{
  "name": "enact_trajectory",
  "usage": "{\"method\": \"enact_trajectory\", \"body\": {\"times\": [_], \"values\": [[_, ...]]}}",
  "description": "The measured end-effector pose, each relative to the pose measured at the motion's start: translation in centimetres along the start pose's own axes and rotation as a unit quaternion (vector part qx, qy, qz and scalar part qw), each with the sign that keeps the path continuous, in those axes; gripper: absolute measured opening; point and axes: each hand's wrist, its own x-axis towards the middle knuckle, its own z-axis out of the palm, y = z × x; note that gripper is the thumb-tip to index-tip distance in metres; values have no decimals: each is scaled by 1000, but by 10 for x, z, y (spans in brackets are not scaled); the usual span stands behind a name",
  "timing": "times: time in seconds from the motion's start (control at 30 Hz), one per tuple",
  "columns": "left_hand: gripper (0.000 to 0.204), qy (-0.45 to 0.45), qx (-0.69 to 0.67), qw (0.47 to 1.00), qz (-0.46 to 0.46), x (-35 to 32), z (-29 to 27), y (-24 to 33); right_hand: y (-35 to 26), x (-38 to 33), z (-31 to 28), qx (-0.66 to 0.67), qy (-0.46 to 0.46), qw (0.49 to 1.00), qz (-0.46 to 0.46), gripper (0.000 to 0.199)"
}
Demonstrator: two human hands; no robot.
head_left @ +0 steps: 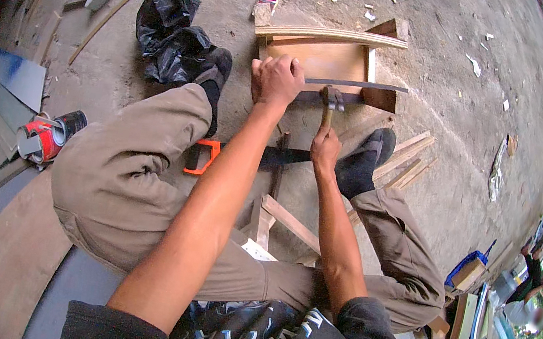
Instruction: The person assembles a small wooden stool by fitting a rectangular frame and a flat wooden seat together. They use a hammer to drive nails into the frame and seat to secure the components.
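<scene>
Left hand (276, 79) presses flat on wooden frame (325, 57); right hand (325, 148) grips hammer (330, 101), head at frame's near edge. Frame looks partly assembled; nailing seems unfinished.

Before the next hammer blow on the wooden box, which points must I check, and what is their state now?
1. Right hand grips the hammer handle: ok.
2. Left hand steadies the wooden box: ok.
3. Left fingers away from the hammer head: not ok, they are close.
4. Nail position: cannot tell.
5. Handsaw on the floor between the legs, away from the swing: ok.
</scene>
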Motion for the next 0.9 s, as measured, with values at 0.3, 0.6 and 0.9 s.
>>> {"method": "enact_trajectory", "body": {"times": [0.3, 0.6, 0.9], "values": [[57, -65, -4, 988, 141, -6, -16, 7, 29, 6, 8, 201, -75, 968, 132, 75], [48, -253, 99, 956, 113, 15, -43, 16, 41, -39, -38, 8, 28, 992, 122, 50], [62, -190, 19, 968, 162, 49, -112, -25, 48, -48, -50, -48, 33, 990, 128, 43]]}}
